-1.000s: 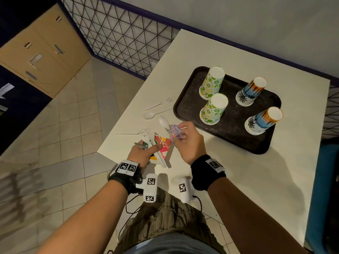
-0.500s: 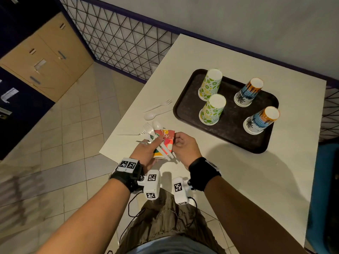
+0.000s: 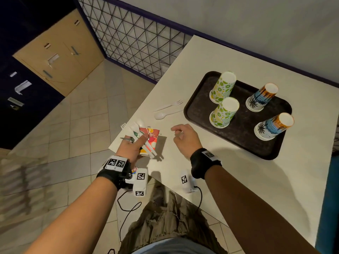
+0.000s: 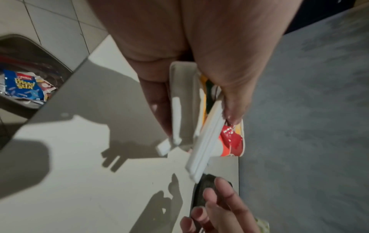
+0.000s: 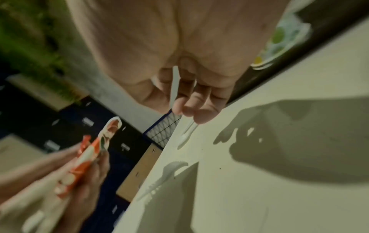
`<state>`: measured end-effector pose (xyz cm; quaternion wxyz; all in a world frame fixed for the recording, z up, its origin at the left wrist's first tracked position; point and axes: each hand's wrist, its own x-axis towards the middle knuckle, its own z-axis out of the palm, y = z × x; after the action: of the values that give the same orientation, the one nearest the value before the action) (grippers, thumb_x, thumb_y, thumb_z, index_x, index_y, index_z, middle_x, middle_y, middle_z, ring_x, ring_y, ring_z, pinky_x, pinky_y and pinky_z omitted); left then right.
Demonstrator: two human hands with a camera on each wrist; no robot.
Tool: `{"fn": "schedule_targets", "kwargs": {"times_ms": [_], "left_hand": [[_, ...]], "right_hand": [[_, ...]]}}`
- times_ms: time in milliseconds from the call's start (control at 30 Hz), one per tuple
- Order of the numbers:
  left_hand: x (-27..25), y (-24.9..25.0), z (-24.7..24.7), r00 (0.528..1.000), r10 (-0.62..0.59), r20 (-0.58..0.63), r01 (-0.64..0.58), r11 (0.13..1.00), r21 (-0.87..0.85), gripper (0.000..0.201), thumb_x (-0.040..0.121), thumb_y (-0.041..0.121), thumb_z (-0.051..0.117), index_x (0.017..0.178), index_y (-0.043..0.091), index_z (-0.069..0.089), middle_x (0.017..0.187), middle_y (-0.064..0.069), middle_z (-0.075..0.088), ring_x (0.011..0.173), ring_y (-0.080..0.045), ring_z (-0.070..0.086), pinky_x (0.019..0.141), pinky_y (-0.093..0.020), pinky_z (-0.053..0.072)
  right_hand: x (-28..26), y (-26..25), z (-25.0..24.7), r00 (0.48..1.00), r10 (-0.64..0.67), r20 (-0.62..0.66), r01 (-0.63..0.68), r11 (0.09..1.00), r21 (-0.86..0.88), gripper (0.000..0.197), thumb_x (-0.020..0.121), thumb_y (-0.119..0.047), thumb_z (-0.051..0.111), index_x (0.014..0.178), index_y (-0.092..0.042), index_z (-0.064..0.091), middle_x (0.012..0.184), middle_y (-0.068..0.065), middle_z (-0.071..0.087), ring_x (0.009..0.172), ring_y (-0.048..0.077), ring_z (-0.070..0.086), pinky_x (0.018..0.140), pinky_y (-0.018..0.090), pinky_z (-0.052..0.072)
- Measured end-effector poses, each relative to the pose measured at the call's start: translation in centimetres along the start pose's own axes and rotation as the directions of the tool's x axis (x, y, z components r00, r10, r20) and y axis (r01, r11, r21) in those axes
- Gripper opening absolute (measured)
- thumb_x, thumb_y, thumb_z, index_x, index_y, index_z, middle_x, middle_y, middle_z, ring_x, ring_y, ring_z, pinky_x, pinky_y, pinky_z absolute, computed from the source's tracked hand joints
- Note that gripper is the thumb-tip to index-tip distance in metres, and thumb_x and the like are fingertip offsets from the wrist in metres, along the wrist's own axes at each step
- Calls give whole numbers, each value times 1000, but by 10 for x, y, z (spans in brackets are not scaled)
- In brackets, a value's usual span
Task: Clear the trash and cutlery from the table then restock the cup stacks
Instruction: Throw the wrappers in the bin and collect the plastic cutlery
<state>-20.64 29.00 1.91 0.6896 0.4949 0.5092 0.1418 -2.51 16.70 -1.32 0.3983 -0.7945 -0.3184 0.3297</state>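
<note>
Now the right hand (image 3: 185,137) has let go of the bundle and hangs loose over the surface (image 3: 211,180). Left hand (image 3: 131,146) grips the flattened cup (image 3: 152,138) and white cutlery (image 4: 203,151). One fork (image 3: 169,105) and spoon (image 3: 162,115) lie beside the tray (image 3: 244,132).

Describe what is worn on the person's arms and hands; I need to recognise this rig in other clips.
Both arms are bare, with no sleeves or gloves. Each wrist carries a black strap topped by a white tag printed with black square codes, on the left hand and the right hand. Below each wrist hangs a white box bearing the same codes, trailing a thin black cable.
</note>
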Motion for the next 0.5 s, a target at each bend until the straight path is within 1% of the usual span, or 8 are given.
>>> {"fn": "schedule_targets", "kwargs": {"times_ms": [67,167,233,300,367,400,433,500], "left_hand": [[4,-1,-18,1000,-8,-15,8,1000,3,26,92,30,76,110,12,70,92,-12,81,90,-36,78,86,-55,61],[10,-2,-41,997,-46,-56,52,993,106,55,68,58,86,100,14,77,96,-15,81,93,-40,77,94,-65,55],[13,-5,-53,996,-76,-47,82,985,150,63,60,69,86,92,15,79,96,-17,80,96,-49,74,96,-69,52],[10,0,-57,995,-77,-60,85,987,136,51,75,56,84,96,11,77,95,-19,80,96,-53,72,92,-69,53],[9,2,-60,994,-78,-74,87,989,123,36,90,37,77,106,5,73,93,-16,80,89,-42,77,83,-56,62],[10,2,-61,994,-72,-78,82,988,134,33,92,33,75,108,4,72,93,-15,81,84,-36,78,76,-49,65],[11,2,-61,995,-61,-77,73,985,157,33,92,34,75,107,5,72,94,-15,81,81,-32,79,72,-45,65],[17,-1,-66,997,-27,-71,42,975,217,40,86,44,77,104,9,75,97,-14,81,86,-34,79,83,-54,63]], "right_hand": [[21,-5,19,998,-47,53,56,983,-177,41,88,-14,62,125,-32,61,118,-2,53,106,17,64,99,40,53],[50,-18,53,985,-107,134,153,902,-405,46,90,-26,65,136,-31,56,134,4,47,122,27,56,105,46,47],[64,-26,71,980,-109,168,187,799,-571,47,94,-31,62,140,-29,52,140,7,44,125,32,47,107,47,44],[71,-28,82,977,-98,190,204,700,-685,45,95,-27,60,139,-25,52,139,9,42,124,34,43,103,47,45],[74,-22,87,972,-74,223,217,647,-731,40,93,-14,58,133,-20,54,134,10,44,121,35,46,96,46,49],[73,-18,86,967,-73,243,233,637,-735,39,92,-7,54,130,-17,55,131,12,45,119,36,47,93,46,51],[73,-14,85,963,-82,257,250,631,-735,38,92,-2,50,126,-15,57,128,12,47,116,36,49,91,46,52],[69,-8,77,959,-113,261,273,622,-734,33,93,0,46,120,-14,59,119,12,51,111,35,54,89,46,53]]}}
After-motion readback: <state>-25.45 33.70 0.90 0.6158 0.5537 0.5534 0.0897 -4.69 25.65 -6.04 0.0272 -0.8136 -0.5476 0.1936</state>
